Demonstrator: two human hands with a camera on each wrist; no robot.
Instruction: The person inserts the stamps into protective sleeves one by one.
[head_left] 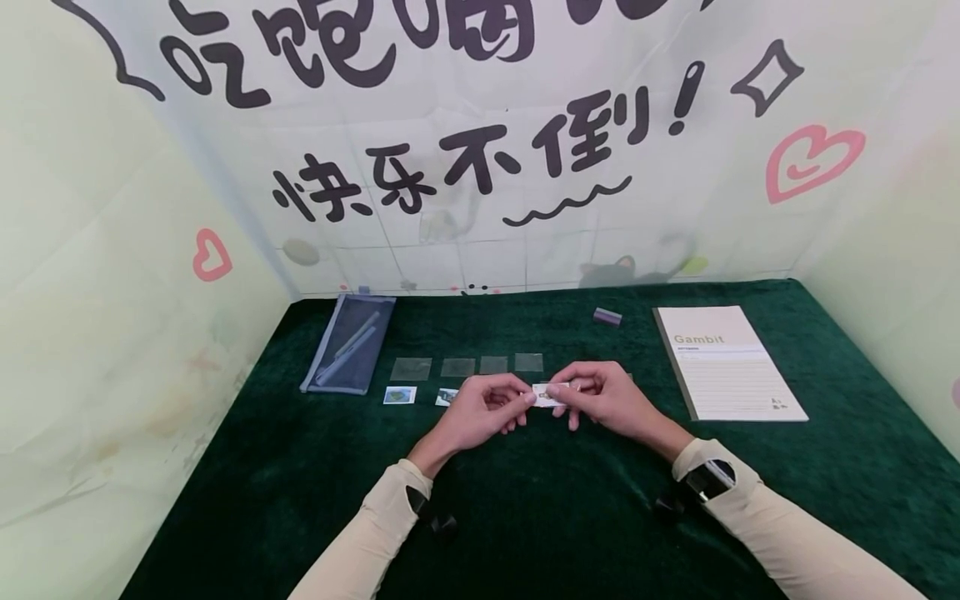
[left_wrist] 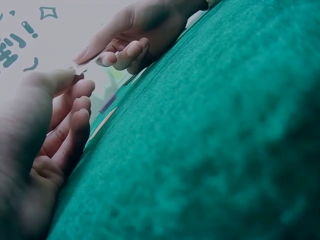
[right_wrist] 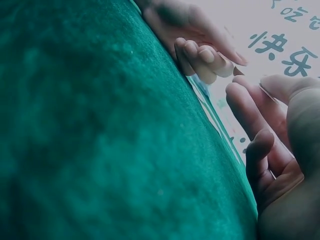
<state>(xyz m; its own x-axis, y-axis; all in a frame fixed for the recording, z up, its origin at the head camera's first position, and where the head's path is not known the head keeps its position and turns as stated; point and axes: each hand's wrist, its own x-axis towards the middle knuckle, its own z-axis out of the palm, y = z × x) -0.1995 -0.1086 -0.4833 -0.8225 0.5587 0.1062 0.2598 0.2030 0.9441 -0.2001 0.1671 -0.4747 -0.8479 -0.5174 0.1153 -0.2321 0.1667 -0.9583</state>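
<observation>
Both hands meet over the middle of the cloth, holding one small white card (head_left: 541,394) with a printed picture. My left hand (head_left: 486,410) pinches its left end between thumb and fingers. The right hand (head_left: 609,398) pinches the other end, its thumb over the card's face. In both wrist views the card is seen nearly edge-on, raised off the cloth. Behind the hands lie several small clear plastic sleeves (head_left: 411,369) in a row. In front of that row are a small picture card (head_left: 400,395) and a second picture card (head_left: 446,397), partly hidden by the left hand.
A dark green cloth (head_left: 525,517) covers the table. At the back left lies a blue zip pouch (head_left: 352,342) with pens inside. A small purple block (head_left: 607,317) sits at the back, and a white notebook (head_left: 731,362) lies to the right. Printed fabric walls enclose the table.
</observation>
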